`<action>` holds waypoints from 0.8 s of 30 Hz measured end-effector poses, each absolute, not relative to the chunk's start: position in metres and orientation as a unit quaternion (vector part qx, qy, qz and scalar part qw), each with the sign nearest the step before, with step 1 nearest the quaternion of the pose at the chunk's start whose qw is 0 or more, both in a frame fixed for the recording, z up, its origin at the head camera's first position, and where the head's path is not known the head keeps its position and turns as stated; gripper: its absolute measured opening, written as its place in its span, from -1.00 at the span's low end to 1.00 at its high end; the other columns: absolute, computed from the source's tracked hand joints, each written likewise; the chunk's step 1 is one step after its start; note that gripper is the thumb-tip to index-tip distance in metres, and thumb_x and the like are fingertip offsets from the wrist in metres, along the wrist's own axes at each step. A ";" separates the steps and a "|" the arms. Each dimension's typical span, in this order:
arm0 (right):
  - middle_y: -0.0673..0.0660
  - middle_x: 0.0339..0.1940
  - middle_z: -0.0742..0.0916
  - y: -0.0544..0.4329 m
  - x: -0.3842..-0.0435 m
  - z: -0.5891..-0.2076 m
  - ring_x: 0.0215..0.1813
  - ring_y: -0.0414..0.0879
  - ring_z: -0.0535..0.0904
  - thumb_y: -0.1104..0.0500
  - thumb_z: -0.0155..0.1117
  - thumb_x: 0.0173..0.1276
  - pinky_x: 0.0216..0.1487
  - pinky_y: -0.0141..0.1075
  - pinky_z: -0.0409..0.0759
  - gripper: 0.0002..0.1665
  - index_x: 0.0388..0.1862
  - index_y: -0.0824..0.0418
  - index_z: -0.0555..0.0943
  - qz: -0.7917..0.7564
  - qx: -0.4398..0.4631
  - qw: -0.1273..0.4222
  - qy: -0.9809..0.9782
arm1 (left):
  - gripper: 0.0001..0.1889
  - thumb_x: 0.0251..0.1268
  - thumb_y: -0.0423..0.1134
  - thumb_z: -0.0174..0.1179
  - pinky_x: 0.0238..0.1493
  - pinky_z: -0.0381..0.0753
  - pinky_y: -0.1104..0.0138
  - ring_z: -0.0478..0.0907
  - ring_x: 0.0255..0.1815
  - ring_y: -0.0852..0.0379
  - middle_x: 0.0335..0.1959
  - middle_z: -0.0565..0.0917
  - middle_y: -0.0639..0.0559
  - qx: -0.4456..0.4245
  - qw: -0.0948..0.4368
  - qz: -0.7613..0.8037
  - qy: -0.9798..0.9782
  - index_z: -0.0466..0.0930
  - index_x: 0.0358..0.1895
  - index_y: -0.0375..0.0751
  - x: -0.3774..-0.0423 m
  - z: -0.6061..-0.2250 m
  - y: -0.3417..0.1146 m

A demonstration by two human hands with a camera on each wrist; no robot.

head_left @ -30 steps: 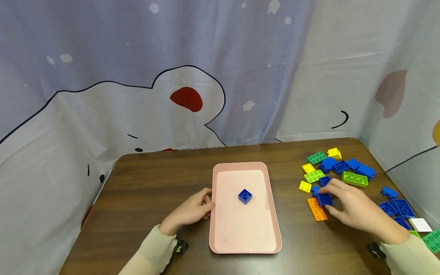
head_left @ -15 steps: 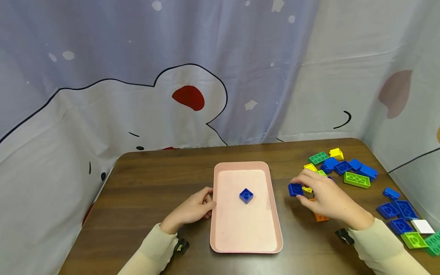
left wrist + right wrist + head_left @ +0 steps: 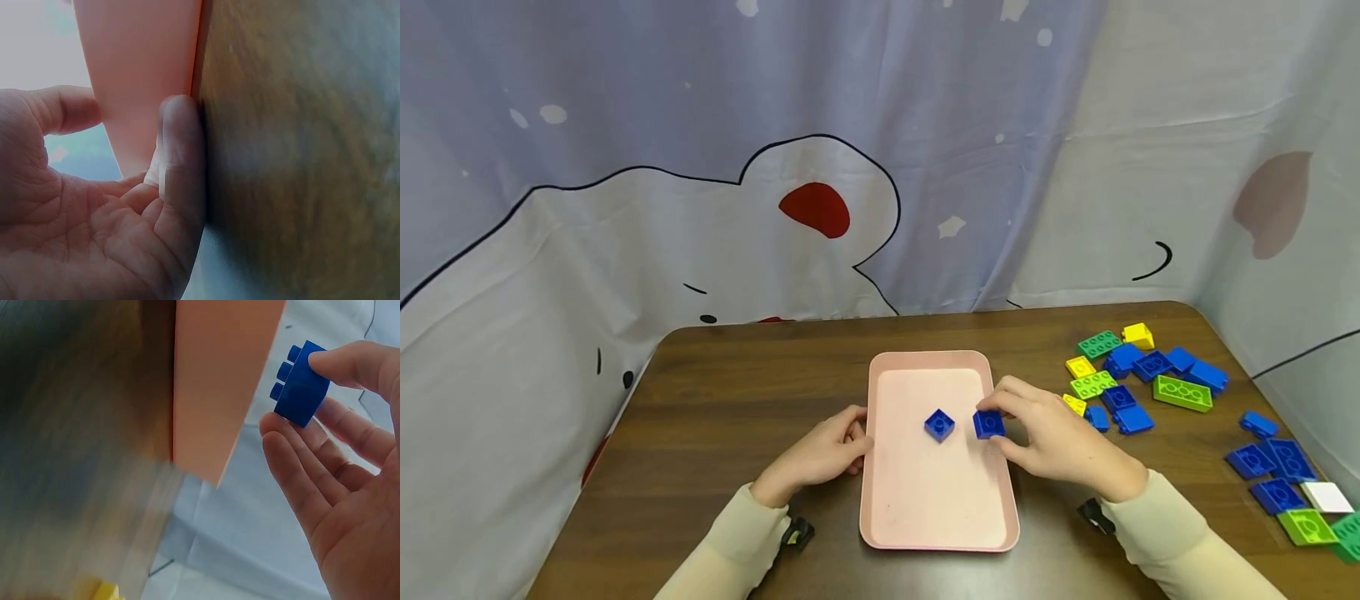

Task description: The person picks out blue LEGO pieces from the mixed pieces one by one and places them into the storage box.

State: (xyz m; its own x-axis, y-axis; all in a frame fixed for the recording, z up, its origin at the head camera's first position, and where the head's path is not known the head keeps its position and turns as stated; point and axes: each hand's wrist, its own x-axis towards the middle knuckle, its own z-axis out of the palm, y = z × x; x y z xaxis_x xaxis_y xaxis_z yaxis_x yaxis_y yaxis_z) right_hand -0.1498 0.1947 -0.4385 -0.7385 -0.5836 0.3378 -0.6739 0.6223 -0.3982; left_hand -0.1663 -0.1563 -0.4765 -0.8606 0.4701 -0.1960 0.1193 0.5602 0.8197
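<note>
My right hand [image 3: 1060, 433] pinches a blue toy brick [image 3: 988, 423] between thumb and fingers, over the right rim of a pink tray [image 3: 940, 508]. In the right wrist view the held brick [image 3: 302, 384] has its studs toward the table side, and the tray wall [image 3: 219, 375] stands beyond it. A second blue brick [image 3: 939, 426], hollow side up, lies in the tray, just left of the held one. At the tray's left edge my left hand [image 3: 816, 454] holds the rim, its thumb on top and curled fingers against the outer wall [image 3: 140, 69].
To the right on the brown table [image 3: 760, 392] lie loose bricks: several blue ones, a light green brick [image 3: 1182, 393], a dark green brick [image 3: 1099, 344] and a yellow brick [image 3: 1138, 336]. A white piece [image 3: 1327, 497] sits near the right edge. A patterned curtain [image 3: 625, 233] hangs behind.
My right hand has lifted the blue brick from the pile and carried it left to the tray's right rim. The left hand stays at the tray's left edge.
</note>
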 end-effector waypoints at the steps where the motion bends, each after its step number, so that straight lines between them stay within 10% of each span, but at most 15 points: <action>1: -0.10 -0.07 0.66 0.192 -0.149 -0.440 -0.19 -0.28 0.60 0.21 0.60 0.15 -0.18 -0.34 0.67 -0.57 0.01 0.10 0.70 0.259 0.354 0.087 -0.895 | -0.49 0.46 -0.22 0.07 -0.38 0.63 0.32 0.60 -0.50 0.13 -0.42 0.60 -0.01 0.171 0.200 0.436 0.861 0.38 0.39 -0.36 -0.166 -0.476 -0.156; 24: -0.14 -0.09 0.64 0.158 -0.133 -0.460 -0.21 -0.22 0.60 0.14 0.58 0.22 -0.14 -0.41 0.63 -0.57 0.07 0.06 0.70 0.276 0.396 0.020 -0.876 | -0.50 0.47 -0.21 0.07 -0.40 0.60 0.33 0.58 -0.50 0.15 -0.42 0.59 0.02 0.169 0.198 0.428 0.865 0.38 0.38 -0.36 -0.166 -0.474 -0.155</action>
